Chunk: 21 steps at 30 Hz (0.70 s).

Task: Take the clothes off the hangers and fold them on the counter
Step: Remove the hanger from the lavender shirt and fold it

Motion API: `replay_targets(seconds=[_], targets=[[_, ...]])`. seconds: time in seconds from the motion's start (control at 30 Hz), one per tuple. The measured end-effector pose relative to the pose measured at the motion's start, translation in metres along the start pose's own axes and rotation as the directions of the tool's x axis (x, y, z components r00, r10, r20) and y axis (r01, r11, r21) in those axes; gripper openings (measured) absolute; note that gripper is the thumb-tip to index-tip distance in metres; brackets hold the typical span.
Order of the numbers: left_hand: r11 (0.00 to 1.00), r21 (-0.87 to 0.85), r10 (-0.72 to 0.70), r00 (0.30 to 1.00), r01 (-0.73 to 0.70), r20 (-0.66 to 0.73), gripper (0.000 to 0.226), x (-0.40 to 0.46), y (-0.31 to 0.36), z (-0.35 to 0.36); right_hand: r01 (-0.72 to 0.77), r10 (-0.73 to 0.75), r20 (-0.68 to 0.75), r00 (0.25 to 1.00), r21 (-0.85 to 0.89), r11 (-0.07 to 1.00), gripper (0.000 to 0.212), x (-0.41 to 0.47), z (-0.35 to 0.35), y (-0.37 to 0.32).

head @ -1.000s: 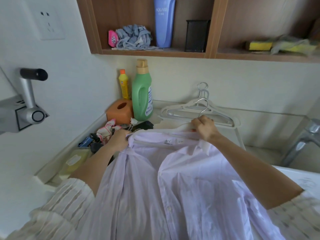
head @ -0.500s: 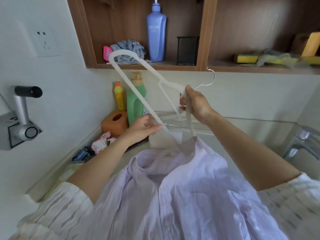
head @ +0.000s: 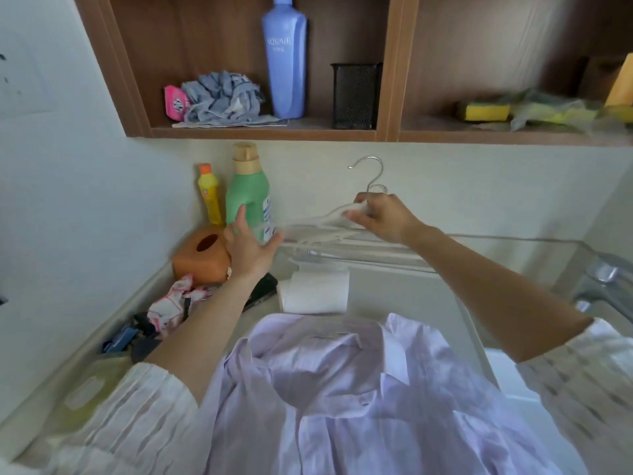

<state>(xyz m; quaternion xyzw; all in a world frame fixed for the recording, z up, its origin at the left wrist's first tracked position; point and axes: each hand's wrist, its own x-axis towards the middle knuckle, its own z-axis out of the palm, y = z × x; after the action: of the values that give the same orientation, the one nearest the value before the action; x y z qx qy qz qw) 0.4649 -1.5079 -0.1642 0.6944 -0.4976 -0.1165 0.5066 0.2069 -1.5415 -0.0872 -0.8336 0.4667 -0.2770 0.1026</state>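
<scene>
A pale lilac shirt (head: 342, 389) lies loose on the counter (head: 394, 293) in front of me, collar toward the wall, with no hanger in it. My right hand (head: 383, 219) grips a white hanger (head: 329, 217) near its metal hook, held low over a pile of other white hangers (head: 359, 248) at the back of the counter. My left hand (head: 248, 246) is spread with straight fingers at the hanger's left end, beside the green bottle; whether it touches the hanger is blurred.
A green detergent bottle (head: 248, 193), a yellow bottle (head: 209, 195) and an orange tissue holder (head: 202, 255) stand in the back left corner, with small clutter (head: 164, 310) along the wall. A folded white cloth (head: 315, 289) lies behind the shirt. A tap (head: 603, 286) is at right, shelves (head: 274, 132) above.
The hanger, held upright above the shirt half a second ago, has been lowered flat toward the hanger pile. The shirt has dropped free onto the counter.
</scene>
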Motion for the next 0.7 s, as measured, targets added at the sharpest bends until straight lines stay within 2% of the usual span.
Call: replay_targets(seconds=[0.07, 0.17, 0.23, 0.37, 0.43, 0.53, 0.6, 0.7], targets=[[0.926, 0.291, 0.216, 0.970, -0.240, 0.112, 0.064, 0.006, -0.006, 0.016, -0.049, 0.047, 0.049, 0.998, 0.028, 0.998, 0.027, 0.005, 0.015, 0.022], [0.812, 0.331, 0.374, 0.865, -0.480, 0.335, 0.030, 0.024, -0.012, 0.051, -0.106, 0.106, 0.099, 0.989, -0.004, 0.994, 0.025, 0.017, 0.039, 0.058], [0.835, 0.262, 0.365, 0.844, -0.483, 0.392, 0.021, 0.038, -0.014, 0.075, -0.163, 0.163, 0.102, 0.981, -0.003, 0.987, 0.027, 0.031, 0.051, 0.083], [0.879, 0.206, 0.303, 0.837, -0.430, 0.455, 0.019, 0.064, -0.013, 0.116, -0.275, 0.273, 0.083, 0.958, 0.020, 0.961, 0.026, 0.057, 0.065, 0.125], [0.884, 0.201, 0.289, 0.833, -0.422, 0.472, 0.020, 0.075, -0.018, 0.137, -0.317, 0.316, 0.041, 0.948, 0.016, 0.948, 0.020, 0.067, 0.071, 0.141], [0.872, 0.225, 0.274, 0.814, -0.434, 0.512, 0.024, 0.085, -0.029, 0.160, -0.329, 0.328, -0.070, 0.942, -0.006, 0.944, 0.023, 0.076, 0.085, 0.160], [0.866, 0.234, 0.274, 0.810, -0.442, 0.518, 0.025, 0.092, -0.035, 0.172, -0.326, 0.320, -0.114, 0.941, -0.037, 0.945, 0.037, 0.078, 0.098, 0.171], [0.876, 0.254, 0.241, 0.829, -0.410, 0.505, 0.023, 0.097, -0.040, 0.178, -0.361, 0.343, -0.178, 0.922, -0.076, 0.930, 0.047, 0.072, 0.111, 0.178]])
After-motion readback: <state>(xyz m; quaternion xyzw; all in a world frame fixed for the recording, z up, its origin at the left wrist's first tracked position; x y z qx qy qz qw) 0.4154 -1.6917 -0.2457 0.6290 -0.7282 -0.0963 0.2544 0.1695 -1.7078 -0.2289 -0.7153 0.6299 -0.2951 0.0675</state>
